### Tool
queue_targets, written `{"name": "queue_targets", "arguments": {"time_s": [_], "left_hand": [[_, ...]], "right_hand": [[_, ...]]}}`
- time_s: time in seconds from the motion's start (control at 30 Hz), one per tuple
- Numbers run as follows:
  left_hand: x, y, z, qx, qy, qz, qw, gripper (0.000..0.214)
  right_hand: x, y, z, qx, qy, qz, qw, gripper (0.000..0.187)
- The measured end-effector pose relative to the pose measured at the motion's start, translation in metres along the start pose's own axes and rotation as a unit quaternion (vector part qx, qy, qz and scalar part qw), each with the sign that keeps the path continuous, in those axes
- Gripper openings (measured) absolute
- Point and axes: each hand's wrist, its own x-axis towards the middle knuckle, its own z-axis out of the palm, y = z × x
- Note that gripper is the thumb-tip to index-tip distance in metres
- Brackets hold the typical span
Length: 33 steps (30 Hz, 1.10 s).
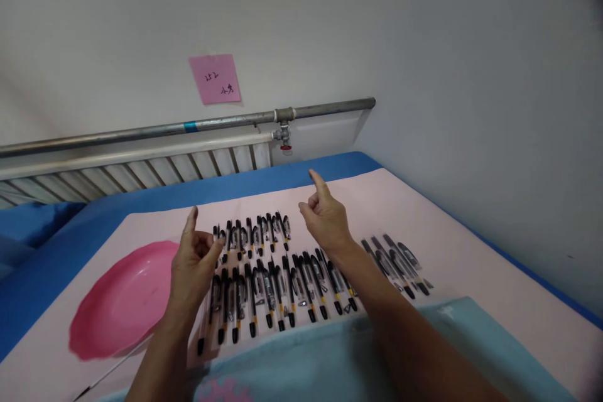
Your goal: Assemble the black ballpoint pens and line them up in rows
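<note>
Over the pink sheet (358, 201), my left hand (188, 257) is raised with the index finger pointing up and the thumb out. The other fingers are curled, and I see nothing in it. My right hand (326, 217) has much the same pose, its index finger and thumb apart, also holding nothing. Between and below the hands lie two rows of black-capped clear pens: a back row (260, 232) and a longer front row (252, 304). Small clips and metal tips lie among them. More pens (393, 264) lie to the right of my right forearm, which hides part of the front row.
A pink scalloped plate (127, 308) is at the left, with a thin white stick (115, 365) in front. Light-blue cloth (301, 361) covers the near edge. Behind the blue bedding (282, 176) are a radiator (160, 169), a metal pipe (226, 121) and the wall.
</note>
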Motion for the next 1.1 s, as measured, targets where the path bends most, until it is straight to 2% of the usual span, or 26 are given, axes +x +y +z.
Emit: {"name": "queue_targets", "arguments": {"time_s": [0.1, 0.2, 0.4, 0.5, 0.6, 0.83, 0.93, 1.03, 1.1], "left_hand": [[0.002, -0.011, -0.002, 0.069, 0.028, -0.029, 0.997, 0.048], [0.006, -0.024, 0.0, 0.161, 0.001, -0.065, 0.985, 0.036], [0.014, -0.042, 0.014, 0.369, -0.086, -0.041, 0.924, 0.028], [0.018, -0.046, 0.019, 0.412, -0.117, -0.067, 0.901, 0.027], [0.021, -0.047, 0.021, 0.419, -0.125, -0.094, 0.894, 0.026], [0.022, -0.039, 0.018, 0.394, -0.084, -0.118, 0.908, 0.029], [0.021, -0.031, 0.015, 0.361, -0.05, -0.11, 0.925, 0.033], [0.015, -0.016, 0.021, 0.232, -0.016, -0.09, 0.969, 0.032], [0.005, -0.004, 0.032, 0.136, -0.019, -0.067, 0.988, 0.031]], "right_hand": [[0.0, 0.001, 0.003, -0.008, -0.004, 0.001, 1.0, 0.051], [-0.002, 0.001, 0.005, -0.011, -0.01, -0.01, 1.0, 0.04], [-0.005, 0.0, 0.009, -0.007, -0.022, -0.04, 0.999, 0.033], [-0.006, 0.0, 0.011, -0.012, -0.027, -0.047, 0.998, 0.032], [-0.007, -0.001, 0.011, -0.017, -0.036, -0.051, 0.998, 0.03], [-0.008, -0.001, 0.013, -0.019, -0.046, -0.075, 0.996, 0.028], [-0.011, -0.004, 0.017, -0.003, -0.054, -0.075, 0.996, 0.028], [-0.017, -0.012, 0.022, 0.057, -0.095, -0.033, 0.993, 0.026], [-0.021, -0.02, 0.027, 0.123, -0.144, 0.023, 0.982, 0.024]]}}
